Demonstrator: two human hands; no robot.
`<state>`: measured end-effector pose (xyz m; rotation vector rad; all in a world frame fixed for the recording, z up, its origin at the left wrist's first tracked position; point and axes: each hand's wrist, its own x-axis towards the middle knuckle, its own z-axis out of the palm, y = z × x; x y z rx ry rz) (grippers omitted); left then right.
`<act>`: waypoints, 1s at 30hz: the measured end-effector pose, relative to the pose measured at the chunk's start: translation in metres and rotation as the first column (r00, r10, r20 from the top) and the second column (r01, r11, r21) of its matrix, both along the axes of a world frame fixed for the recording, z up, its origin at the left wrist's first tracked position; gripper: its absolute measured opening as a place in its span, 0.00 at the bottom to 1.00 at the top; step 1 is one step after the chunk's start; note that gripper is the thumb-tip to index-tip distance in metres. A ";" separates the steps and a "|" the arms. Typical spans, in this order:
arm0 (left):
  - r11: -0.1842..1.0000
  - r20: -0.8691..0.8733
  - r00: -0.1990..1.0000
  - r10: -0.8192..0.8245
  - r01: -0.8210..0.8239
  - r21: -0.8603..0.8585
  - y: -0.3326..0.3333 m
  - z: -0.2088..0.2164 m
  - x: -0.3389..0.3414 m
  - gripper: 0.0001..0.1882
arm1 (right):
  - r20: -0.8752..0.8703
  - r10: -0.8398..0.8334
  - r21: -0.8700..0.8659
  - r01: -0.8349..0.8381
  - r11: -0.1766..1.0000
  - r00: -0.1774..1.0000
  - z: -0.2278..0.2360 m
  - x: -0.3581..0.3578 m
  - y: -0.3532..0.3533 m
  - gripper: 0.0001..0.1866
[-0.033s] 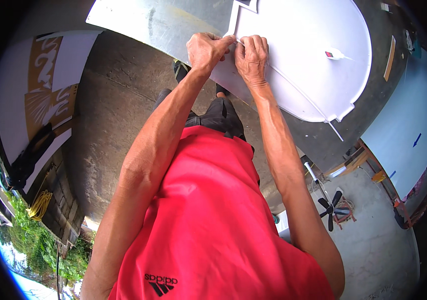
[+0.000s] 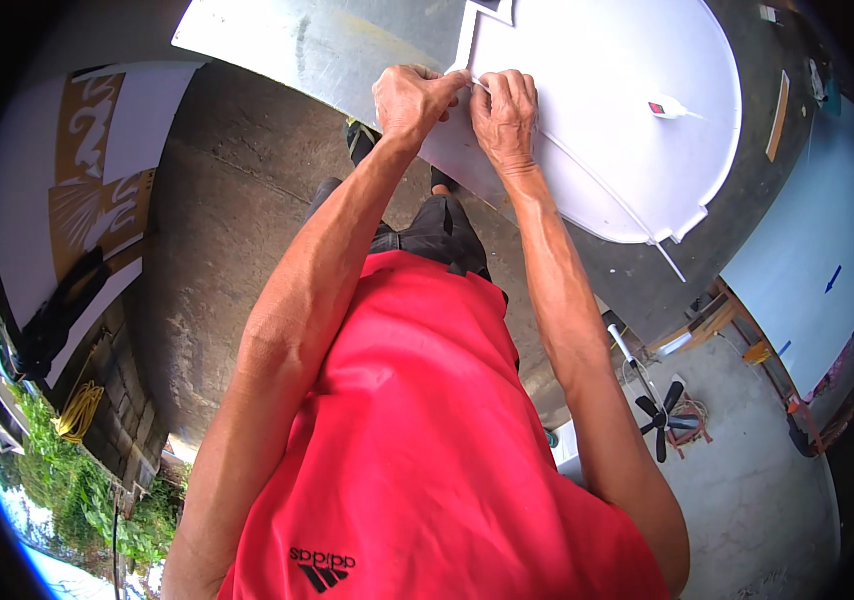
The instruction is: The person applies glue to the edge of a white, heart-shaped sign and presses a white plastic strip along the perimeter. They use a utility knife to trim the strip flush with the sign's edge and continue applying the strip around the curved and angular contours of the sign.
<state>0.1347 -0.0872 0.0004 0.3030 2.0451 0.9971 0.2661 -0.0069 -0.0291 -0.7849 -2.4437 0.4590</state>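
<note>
A large white sheet with a rounded end (image 2: 607, 110) lies on a bare metal tabletop (image 2: 297, 45) in front of me. My left hand (image 2: 412, 100) and my right hand (image 2: 504, 115) meet at the sheet's near left edge, fingertips almost touching. Both pinch a thin white strip (image 2: 597, 180) that runs from my fingers along the sheet's curved edge toward its lower right corner. A small white tool with a red mark (image 2: 665, 107) rests on the sheet, to the right of my hands.
White and brown printed boards (image 2: 97, 170) lean at the left. A pale blue panel with arrows (image 2: 817, 240) stands at the right, a black floor fan (image 2: 662, 410) below it. A yellow coil (image 2: 82, 410) hangs by the wall. Concrete floor (image 2: 227, 230) lies underfoot.
</note>
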 end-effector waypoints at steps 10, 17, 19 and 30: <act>0.998 0.009 0.998 -0.055 0.056 -0.020 -0.002 -0.001 0.000 0.28 | 0.071 0.030 -0.091 -0.024 0.996 0.997 0.012 0.022 0.011 0.13; 0.999 0.022 0.999 -0.038 0.039 -0.021 -0.003 -0.004 -0.001 0.26 | 0.086 -0.010 -0.026 0.012 1.000 0.996 0.011 0.016 0.004 0.11; 1.000 0.001 1.000 -0.010 0.009 0.006 -0.002 -0.004 0.000 0.22 | 0.062 -0.002 -0.021 0.003 1.000 0.998 0.008 0.013 0.005 0.11; 1.000 0.012 1.000 0.000 0.000 -0.012 -0.003 -0.001 -0.001 0.21 | -0.008 0.023 -0.037 -0.023 0.999 1.000 0.003 0.011 0.006 0.10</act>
